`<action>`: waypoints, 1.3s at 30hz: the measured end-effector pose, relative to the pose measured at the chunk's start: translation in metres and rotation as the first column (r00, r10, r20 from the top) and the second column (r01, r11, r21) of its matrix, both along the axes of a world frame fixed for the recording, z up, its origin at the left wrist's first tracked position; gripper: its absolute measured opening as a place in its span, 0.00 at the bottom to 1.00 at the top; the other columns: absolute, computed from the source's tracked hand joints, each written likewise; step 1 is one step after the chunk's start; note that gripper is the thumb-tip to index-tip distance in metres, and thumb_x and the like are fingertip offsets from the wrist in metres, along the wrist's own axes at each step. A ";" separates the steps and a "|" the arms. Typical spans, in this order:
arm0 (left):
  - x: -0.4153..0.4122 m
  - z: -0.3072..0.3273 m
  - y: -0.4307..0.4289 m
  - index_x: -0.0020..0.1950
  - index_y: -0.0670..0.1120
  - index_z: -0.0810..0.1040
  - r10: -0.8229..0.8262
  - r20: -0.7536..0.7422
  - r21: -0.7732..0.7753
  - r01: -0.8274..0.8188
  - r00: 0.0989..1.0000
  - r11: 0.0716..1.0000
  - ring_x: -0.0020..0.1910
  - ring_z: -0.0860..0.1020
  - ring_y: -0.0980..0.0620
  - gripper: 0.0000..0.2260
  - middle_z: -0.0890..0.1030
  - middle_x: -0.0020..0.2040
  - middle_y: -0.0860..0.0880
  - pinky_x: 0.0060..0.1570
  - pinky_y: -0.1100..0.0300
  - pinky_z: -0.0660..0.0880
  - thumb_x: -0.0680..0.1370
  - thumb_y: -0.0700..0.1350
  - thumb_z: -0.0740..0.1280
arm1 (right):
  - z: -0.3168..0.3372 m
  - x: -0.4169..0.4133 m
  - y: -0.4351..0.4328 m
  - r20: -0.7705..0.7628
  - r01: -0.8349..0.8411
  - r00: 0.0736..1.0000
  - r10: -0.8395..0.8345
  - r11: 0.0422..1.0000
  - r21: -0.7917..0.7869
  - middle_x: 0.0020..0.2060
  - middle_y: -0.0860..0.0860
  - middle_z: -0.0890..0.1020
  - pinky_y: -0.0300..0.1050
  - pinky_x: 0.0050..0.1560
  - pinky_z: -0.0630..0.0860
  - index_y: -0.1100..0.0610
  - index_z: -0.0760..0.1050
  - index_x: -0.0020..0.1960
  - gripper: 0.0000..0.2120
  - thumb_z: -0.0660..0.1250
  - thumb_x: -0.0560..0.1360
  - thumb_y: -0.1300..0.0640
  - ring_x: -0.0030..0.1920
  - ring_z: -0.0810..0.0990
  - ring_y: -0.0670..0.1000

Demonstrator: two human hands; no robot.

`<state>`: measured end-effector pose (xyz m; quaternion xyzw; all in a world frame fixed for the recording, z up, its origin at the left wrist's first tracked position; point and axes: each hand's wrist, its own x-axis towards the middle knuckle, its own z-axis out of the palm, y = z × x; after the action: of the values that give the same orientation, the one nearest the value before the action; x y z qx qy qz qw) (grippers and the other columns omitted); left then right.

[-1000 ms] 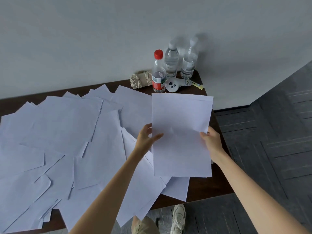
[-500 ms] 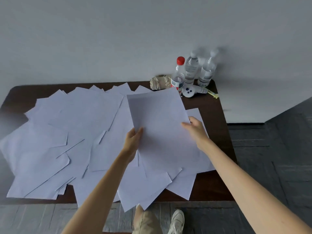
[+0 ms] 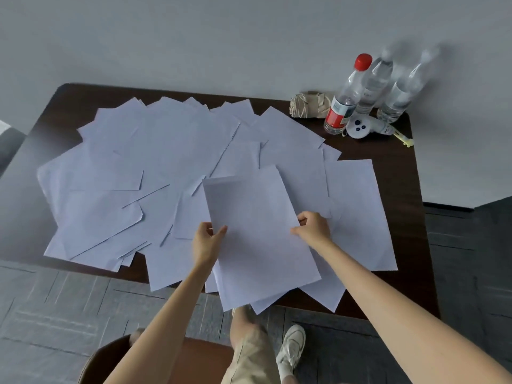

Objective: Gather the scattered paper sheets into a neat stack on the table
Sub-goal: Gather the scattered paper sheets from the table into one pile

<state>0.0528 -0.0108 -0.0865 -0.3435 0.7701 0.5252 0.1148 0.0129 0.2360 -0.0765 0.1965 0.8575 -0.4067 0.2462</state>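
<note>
Scattered white paper sheets (image 3: 155, 162) overlap on the dark brown wooden table (image 3: 410, 217), many half buried. The left hand (image 3: 206, 242) grips a top white sheet (image 3: 257, 234) at the near edge, and the right hand (image 3: 314, 228) pinches its other side. Print on the red-capped clear plastic bottle (image 3: 346, 98) and the white plastic gadget (image 3: 360, 128) is unreadable.

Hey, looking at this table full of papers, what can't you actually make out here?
Head view only:
Held sheets: count unclear, top sheet covers the rest.
Rightmost clear bottle: cap blurred.
Red-capped bottle: label print too small.
Chair: cut off by the bottom edge.
Table: mostly covered by scattered sheets.
</note>
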 end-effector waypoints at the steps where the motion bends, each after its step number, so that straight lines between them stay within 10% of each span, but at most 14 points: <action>1: 0.004 -0.004 -0.002 0.55 0.41 0.75 -0.014 0.049 -0.124 0.020 0.999 0.992 0.48 0.80 0.43 0.13 0.81 0.48 0.45 0.44 0.53 0.75 0.76 0.47 0.70 | -0.003 0.001 -0.002 -0.026 -0.027 0.999 0.030 0.995 0.100 0.48 0.56 0.80 0.44 0.37 0.70 0.58 0.76 0.43 0.08 0.73 0.66 0.62 0.49 0.75 0.53; 6: 0.024 -0.004 -0.006 0.59 0.40 0.70 0.017 0.218 -0.400 0.074 0.976 0.914 0.59 0.74 0.40 0.19 0.73 0.59 0.41 0.52 0.49 0.72 0.75 0.49 0.70 | -0.005 0.005 -0.016 -0.096 -0.018 0.994 0.046 0.962 0.273 0.57 0.57 0.70 0.46 0.43 0.67 0.61 0.70 0.54 0.19 0.73 0.69 0.58 0.59 0.70 0.59; 15: 0.033 -0.003 -0.007 0.47 0.34 0.77 0.062 0.219 -0.132 -0.034 0.974 0.991 0.30 0.83 0.46 0.17 0.82 0.45 0.38 0.36 0.46 0.83 0.71 0.48 0.70 | 0.005 0.012 -0.013 0.084 0.003 0.996 -0.006 0.999 0.041 0.35 0.50 0.72 0.43 0.31 0.62 0.56 0.65 0.40 0.12 0.68 0.72 0.54 0.34 0.70 0.52; 23: 0.044 0.003 -0.009 0.50 0.35 0.81 0.134 0.138 0.084 -0.146 0.981 0.986 0.39 0.80 0.44 0.05 0.82 0.38 0.42 0.37 0.58 0.78 0.76 0.34 0.66 | -0.001 0.035 -0.018 0.085 0.106 0.992 -0.089 0.969 -0.222 0.49 0.55 0.84 0.55 0.53 0.80 0.61 0.77 0.53 0.11 0.69 0.71 0.61 0.48 0.83 0.57; 33: 0.004 0.018 -0.040 0.62 0.40 0.70 0.578 0.275 0.553 -0.618 0.769 0.559 0.53 0.79 0.45 0.15 0.78 0.56 0.40 0.55 0.56 0.77 0.78 0.40 0.69 | 0.007 0.040 0.006 0.119 0.343 0.939 -0.323 0.844 -0.413 0.43 0.53 0.82 0.43 0.36 0.76 0.59 0.77 0.53 0.08 0.66 0.76 0.68 0.39 0.80 0.51; 39: -0.020 0.018 -0.047 0.62 0.39 0.73 0.573 0.350 0.443 -0.670 0.741 0.595 0.36 0.75 0.53 0.17 0.74 0.40 0.47 0.45 0.61 0.75 0.77 0.43 0.71 | 0.000 0.037 0.013 0.147 0.363 0.931 -0.333 0.819 -0.444 0.45 0.53 0.84 0.45 0.41 0.79 0.58 0.78 0.51 0.08 0.67 0.75 0.67 0.42 0.82 0.54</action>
<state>0.0329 -0.0574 -0.0685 -0.5873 0.4061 0.6953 0.0816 0.0496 0.2486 -0.0762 0.2978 0.6765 -0.6315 0.2344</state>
